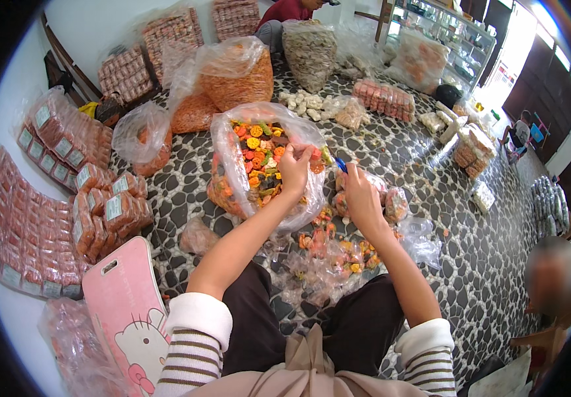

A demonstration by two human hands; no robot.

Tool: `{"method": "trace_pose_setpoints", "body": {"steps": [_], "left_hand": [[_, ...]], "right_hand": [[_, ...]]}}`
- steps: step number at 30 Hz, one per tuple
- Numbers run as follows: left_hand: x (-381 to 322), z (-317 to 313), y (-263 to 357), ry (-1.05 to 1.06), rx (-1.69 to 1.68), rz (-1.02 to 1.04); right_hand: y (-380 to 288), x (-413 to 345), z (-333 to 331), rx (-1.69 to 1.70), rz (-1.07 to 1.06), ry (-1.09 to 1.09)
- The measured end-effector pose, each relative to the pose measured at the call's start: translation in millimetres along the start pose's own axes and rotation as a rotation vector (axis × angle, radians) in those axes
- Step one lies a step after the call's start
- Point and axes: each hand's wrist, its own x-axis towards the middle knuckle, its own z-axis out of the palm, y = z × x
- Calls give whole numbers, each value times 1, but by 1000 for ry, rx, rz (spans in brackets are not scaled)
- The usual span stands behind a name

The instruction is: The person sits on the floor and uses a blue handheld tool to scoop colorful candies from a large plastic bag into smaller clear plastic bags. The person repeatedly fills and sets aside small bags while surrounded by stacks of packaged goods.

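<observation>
In front of me stands a large open clear plastic bag (231, 164) full of colourful snack pieces (258, 159), some wheel-shaped. Over its right side, my left hand (295, 166) pinches a small clear packet of snacks (318, 164). My right hand (362, 191) grips a blue-handled tool (341, 165), apparently scissors, with its tip near that packet; the fingers hide most of it. Filled snack packets (395, 204) lie on the floor beyond and beside my right hand. Crumpled clear packets (310, 270), some with snacks inside, are heaped between my knees and the big bag.
Stacked snack packs (32, 223) line the left wall beside a pink board (121, 297). Big bags of orange snacks (238, 74) stand behind the open bag. A person (290, 15) sits at the back; another (519, 134) is far right. Wooden furniture (538, 342) stands at lower right.
</observation>
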Motion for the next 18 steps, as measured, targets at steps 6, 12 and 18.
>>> {"method": "trace_pose_setpoints", "body": {"steps": [6, 12, 18], "left_hand": [[0, 3, -8, -3, 14, 125], [17, -9, -12, 225, -61, -46], [24, -26, -19, 167, -46, -17]], "right_hand": [[1, -1, 15, 19, 23, -69], [24, -20, 45, -73, 46, -183], [49, -11, 48, 132, 221, -116]]}}
